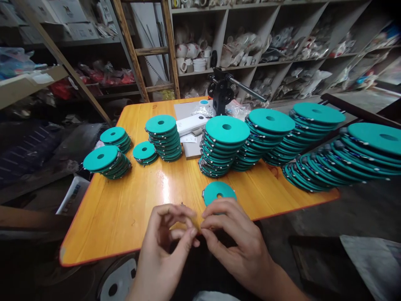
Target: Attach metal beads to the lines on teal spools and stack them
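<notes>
Teal disc (219,193) is being partly hidden by the right hand (236,244), while its fingers (213,211) and the left hand (164,244) are being pinched together; whatever is grasped cannot be told.

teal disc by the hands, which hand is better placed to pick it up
Right hand, probably: in this view it overlaps the near edge of the teal disc, while the left hand sits further away from it.

Lone teal disc (219,193) between right hand (234,238) and stacks (227,129)
</notes>
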A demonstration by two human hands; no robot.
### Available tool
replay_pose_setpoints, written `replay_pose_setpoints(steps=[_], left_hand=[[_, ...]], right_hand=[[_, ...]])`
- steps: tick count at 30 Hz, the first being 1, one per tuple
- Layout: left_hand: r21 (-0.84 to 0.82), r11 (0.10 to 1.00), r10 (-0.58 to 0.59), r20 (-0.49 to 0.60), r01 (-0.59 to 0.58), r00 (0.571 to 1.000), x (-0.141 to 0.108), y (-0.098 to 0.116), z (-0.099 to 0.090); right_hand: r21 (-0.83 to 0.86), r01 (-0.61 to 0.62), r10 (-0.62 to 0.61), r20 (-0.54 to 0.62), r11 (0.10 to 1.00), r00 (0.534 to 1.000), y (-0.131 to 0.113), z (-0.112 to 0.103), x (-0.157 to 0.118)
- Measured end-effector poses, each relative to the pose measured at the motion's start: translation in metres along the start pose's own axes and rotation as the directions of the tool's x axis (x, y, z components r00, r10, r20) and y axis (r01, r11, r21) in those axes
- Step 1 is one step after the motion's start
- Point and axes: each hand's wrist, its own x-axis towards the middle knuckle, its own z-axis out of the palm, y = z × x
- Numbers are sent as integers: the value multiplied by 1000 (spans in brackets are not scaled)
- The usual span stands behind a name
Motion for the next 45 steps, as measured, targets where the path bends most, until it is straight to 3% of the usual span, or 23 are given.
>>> replay_pose_setpoints(steps=[4,9,13,21,27,35,41,45], left_hand=[[33,996,-89,171,84,981,7,-4,18],[-29,989,-138,116,142,984,17,-13,36],[25,989,-146,96,145,985,19,-17,36],[21,982,-189,-30,189,982,18,-19,34],[28,985,-175,68,173,982,21,-18,29],[0,990,-141,83,142,986,20,-18,27],[-30,986,-164,-11,163,986,18,-14,34],[-13,987,-162,8,162,987,18,-14,34]], right_hand=[[49,-181,181,-14,982,983,-1,-13,-1],[233,-356,357,41,905,933,5,-22,-8],[262,-406,401,74,876,913,7,-24,-12],[-48,-280,284,172,959,943,1,-30,-6],[-273,-178,254,274,945,927,0,-34,-1],[-331,-130,253,361,935,897,-1,-38,4],[-349,-100,240,385,932,891,-2,-40,5],[-365,-86,239,399,927,885,-3,-40,5]])
